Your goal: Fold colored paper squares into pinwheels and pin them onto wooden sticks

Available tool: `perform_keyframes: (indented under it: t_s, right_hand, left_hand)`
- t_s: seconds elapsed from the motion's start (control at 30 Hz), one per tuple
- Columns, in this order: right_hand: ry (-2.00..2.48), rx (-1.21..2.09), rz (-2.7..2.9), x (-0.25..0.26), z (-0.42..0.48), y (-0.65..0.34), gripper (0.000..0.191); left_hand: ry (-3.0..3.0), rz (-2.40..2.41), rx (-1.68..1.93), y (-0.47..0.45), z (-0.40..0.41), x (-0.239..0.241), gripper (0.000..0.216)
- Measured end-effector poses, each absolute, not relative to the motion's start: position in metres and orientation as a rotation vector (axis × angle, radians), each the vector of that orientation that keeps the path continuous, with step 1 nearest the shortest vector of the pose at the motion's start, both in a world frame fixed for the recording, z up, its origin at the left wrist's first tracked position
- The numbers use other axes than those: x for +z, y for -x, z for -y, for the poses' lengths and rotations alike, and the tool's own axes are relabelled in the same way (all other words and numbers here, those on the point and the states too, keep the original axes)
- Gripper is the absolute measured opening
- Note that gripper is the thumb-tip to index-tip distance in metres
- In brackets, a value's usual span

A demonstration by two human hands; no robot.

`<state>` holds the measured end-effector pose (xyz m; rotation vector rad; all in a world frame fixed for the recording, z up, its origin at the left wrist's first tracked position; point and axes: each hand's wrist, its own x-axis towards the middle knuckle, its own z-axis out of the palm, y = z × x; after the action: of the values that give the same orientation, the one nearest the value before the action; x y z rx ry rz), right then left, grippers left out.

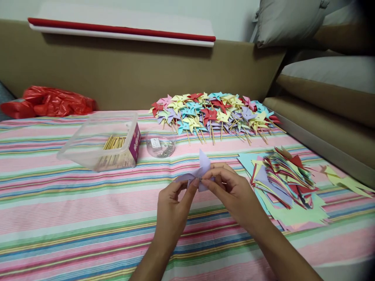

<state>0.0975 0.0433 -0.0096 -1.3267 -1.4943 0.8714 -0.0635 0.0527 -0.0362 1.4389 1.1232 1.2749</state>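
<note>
A lavender paper pinwheel (202, 166) with folded blades is held above the striped cloth, between both of my hands. My left hand (175, 200) pinches it from the left, its thumb at the pinwheel's centre. From the right, my right hand (227, 183) closes thumb and fingers on the same centre. Something small and dark shows at the fingertips, too small to name. No stick is visible on this pinwheel. Behind my hands stands a round clear container (161, 146) with small metal pieces and a white label.
A clear plastic box (88, 136) with wooden sticks (115, 142) stands at left. Many finished pinwheels (209, 115) lie at the back. Cut coloured paper (281, 179) is piled at right, near stacked cushions (331, 82). A red plastic bag (58, 101) sits at far left.
</note>
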Motion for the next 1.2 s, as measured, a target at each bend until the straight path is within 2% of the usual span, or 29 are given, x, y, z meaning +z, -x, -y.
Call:
perform_keyframes:
  t_s: [0.27,0.47,0.77,0.97,1.2]
  right_hand:
    - [1.286,0.959,1.375,-0.015,-0.043,-0.096,0.013]
    - [1.222,1.021,1.234,-0.019,-0.046,-0.097,0.036]
    - [1.427,0.968,1.437,-0.012,-0.043,-0.103,0.02]
    - [1.346,0.846,1.518,-0.006,-0.045,-0.103,0.004]
    - [1.14,0.654,1.719,-0.004,-0.042,-0.109,0.005]
  left_hand:
    - [-1.513,-1.115,1.286,0.062,-0.056,-0.039,0.015]
    - [-1.531,-1.109,1.27,0.064,-0.056,-0.037,0.016]
    - [-1.694,-1.128,1.266,0.066,-0.054,-0.034,0.017]
    - [-1.793,-1.084,1.273,0.07,-0.054,-0.033,0.017]
    - [-2.156,-0.961,1.348,0.082,-0.054,-0.031,0.029]
